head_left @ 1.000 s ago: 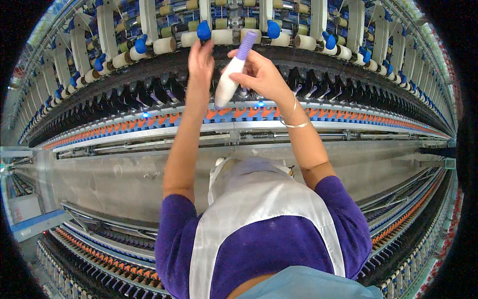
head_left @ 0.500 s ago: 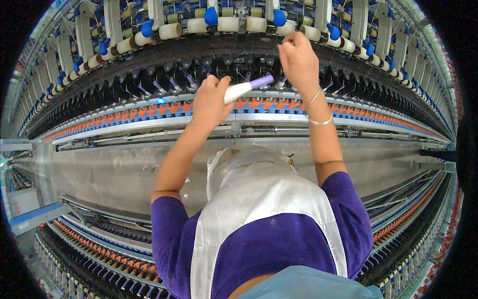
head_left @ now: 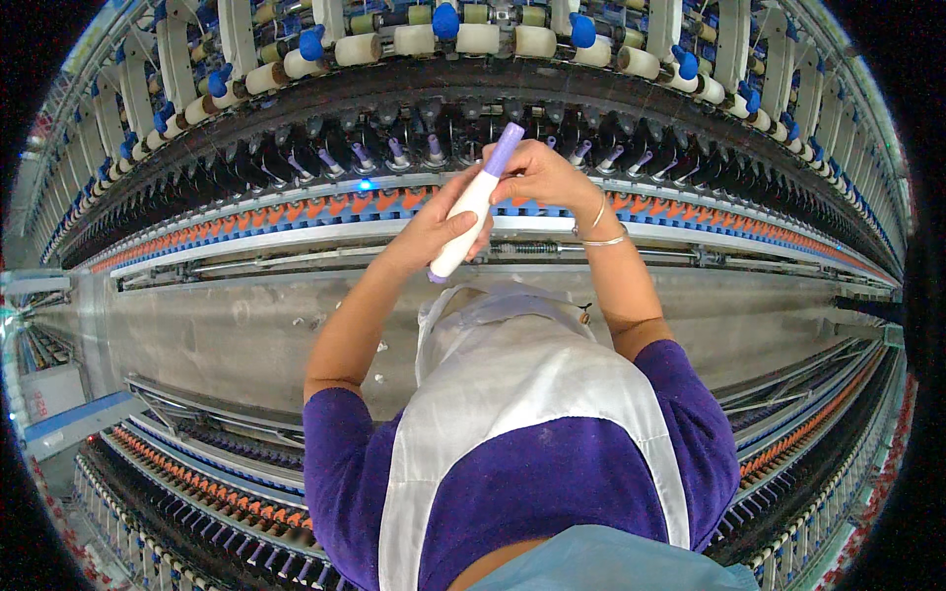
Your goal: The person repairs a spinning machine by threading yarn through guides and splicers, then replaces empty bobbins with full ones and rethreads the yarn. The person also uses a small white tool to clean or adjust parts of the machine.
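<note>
A yarn bobbin [head_left: 459, 229] wound with white yarn, its bare purple tube end tilted up to the right, lies across my left hand [head_left: 434, 227]. The left thumb presses over the white winding and the fingers curl behind it. At the upper part of the same bobbin, my right hand [head_left: 547, 177] is closed, its fingers bent behind the tube and its thumb beside it. Any loose yarn between the right fingertips is too fine to make out. Behind both hands runs a spinning frame's row of spindles with purple tubes [head_left: 435, 150].
White rollers [head_left: 414, 40] and blue knobs [head_left: 445, 22] line the machine's top. Below the spindles is an orange and blue strip [head_left: 325, 209] along a metal rail. Another similar machine [head_left: 212, 483] stands behind me, across the grey floor [head_left: 217, 335].
My right hand has come down from near the rollers to the bobbin. My left hand has drawn the bobbin slightly nearer and turned it more upright.
</note>
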